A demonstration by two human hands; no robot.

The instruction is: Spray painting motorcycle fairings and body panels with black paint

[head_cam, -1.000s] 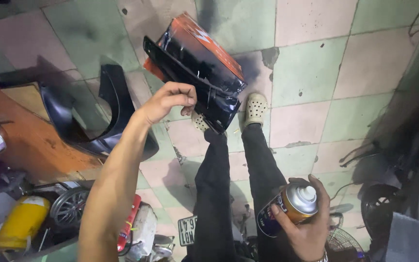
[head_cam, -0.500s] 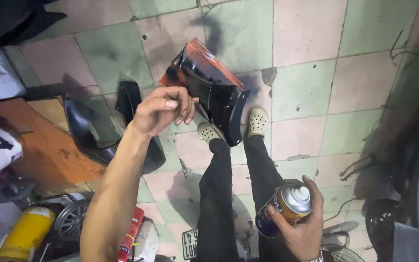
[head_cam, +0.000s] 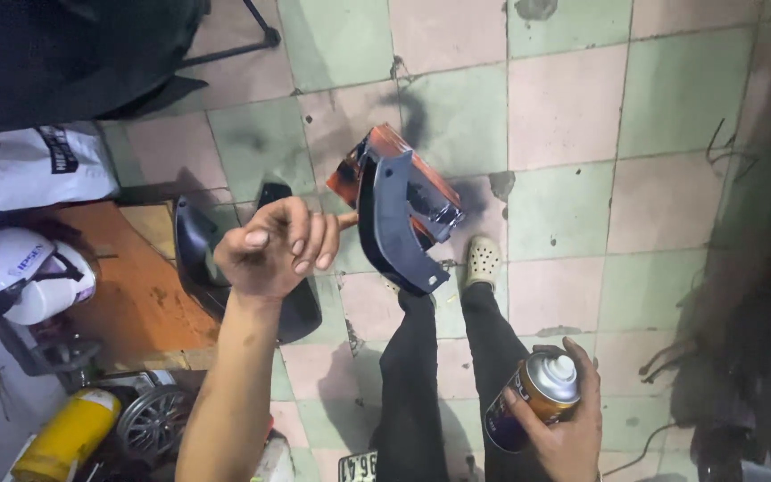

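The spray can sits nearest, low and right of centre, upright in the grip of the right hand; the fingers wrap closed around its orange and purple body, and its silver cap stands clear above the hand. Further out, the left hand is curled shut, pinching the near edge of a dark plastic panel with an orange underside, held tilted in the air just right of the hand. Beneath it, black trousers and a pale clog stand on the pink and green tiled floor. Another black panel lies at the floor's left side, beside a white helmet.
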